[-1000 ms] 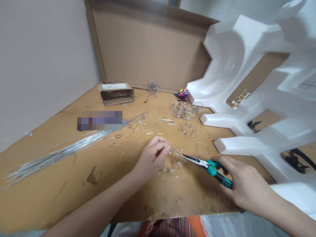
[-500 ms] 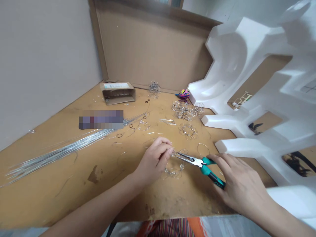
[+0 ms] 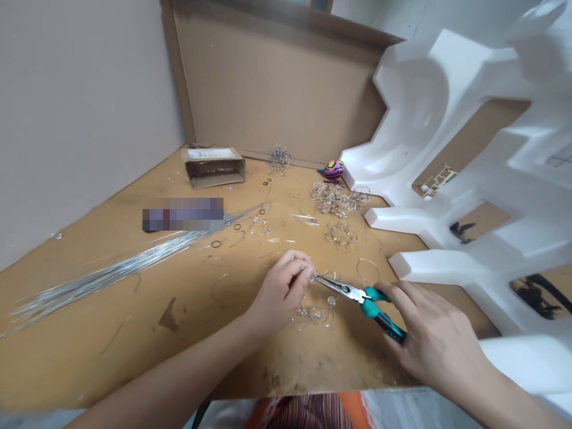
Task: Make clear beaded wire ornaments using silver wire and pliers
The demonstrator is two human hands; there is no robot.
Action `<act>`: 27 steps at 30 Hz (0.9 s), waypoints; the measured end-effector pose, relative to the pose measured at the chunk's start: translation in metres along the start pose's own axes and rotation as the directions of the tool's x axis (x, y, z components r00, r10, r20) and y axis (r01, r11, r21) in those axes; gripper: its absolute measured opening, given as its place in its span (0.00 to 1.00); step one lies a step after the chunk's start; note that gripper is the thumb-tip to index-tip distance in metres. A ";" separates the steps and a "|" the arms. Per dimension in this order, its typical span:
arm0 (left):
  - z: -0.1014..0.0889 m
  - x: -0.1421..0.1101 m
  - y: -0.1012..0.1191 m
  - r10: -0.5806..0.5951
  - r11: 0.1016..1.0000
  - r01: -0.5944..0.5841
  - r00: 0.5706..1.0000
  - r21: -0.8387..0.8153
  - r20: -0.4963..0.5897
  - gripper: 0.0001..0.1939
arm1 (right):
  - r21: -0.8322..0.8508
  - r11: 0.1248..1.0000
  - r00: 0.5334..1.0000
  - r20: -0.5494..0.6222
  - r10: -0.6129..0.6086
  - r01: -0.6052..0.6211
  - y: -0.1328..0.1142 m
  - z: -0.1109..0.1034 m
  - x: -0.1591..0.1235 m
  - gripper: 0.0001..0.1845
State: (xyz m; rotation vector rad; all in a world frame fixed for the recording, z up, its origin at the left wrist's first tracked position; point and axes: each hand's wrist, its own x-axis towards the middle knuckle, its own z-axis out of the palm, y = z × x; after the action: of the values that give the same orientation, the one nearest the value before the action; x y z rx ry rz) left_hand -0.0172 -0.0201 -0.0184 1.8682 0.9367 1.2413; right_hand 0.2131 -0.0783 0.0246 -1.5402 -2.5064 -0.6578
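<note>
Low over the table, my left hand [image 3: 286, 283] pinches a wire piece with clear beads [image 3: 315, 316], which hangs in loops below the fingertips. My right hand [image 3: 435, 328] is wrapped round the teal and black handles of the long-nose pliers [image 3: 351, 292]. The pliers' tips touch or nearly touch the wire at my left fingertips; whether the jaws grip it I cannot tell. Just beyond lie a beaded wire ring [image 3: 341, 236] and a bare wire loop [image 3: 367, 270].
A bundle of straight wires [image 3: 134, 265] lies at left beside a blurred-out object [image 3: 183, 214]. Farther back are a small open cardboard box [image 3: 214, 167], a heap of beaded wire pieces [image 3: 335, 199] and a colourful patterned item [image 3: 333, 170]. White foam packaging [image 3: 415, 113] borders the right side.
The pliers' tips have moved slightly left, closer to my left fingertips, and their jaws look narrower. The beaded wire under my left hand has shifted a little. The surroundings look the same.
</note>
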 end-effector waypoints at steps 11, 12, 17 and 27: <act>0.003 -0.001 -0.002 0.019 1.000 -0.019 1.000 0.004 -0.013 0.11 | -0.025 1.000 0.999 -0.030 -0.015 0.014 0.000 -0.002 -0.001 0.15; 0.003 -0.001 -0.002 0.024 1.000 -0.024 1.000 0.002 -0.014 0.11 | -0.027 1.000 0.999 -0.032 -0.015 0.015 0.001 -0.003 -0.001 0.15; 0.005 -0.002 -0.003 -0.039 0.996 0.039 0.999 -0.078 0.007 0.08 | -0.039 0.999 1.000 -0.016 0.002 -0.003 0.001 -0.005 -0.003 0.15; 0.010 0.001 -0.011 -0.159 0.954 0.168 0.986 -0.249 0.058 0.04 | -0.039 0.996 0.995 0.053 0.087 -0.085 0.000 -0.006 0.002 0.16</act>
State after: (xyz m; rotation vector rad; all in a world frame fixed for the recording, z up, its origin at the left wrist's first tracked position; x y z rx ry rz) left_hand -0.0096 -0.0157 -0.0301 1.5762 0.8507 1.1627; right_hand 0.2113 -0.0790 0.0306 -1.6906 -2.4631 -0.6614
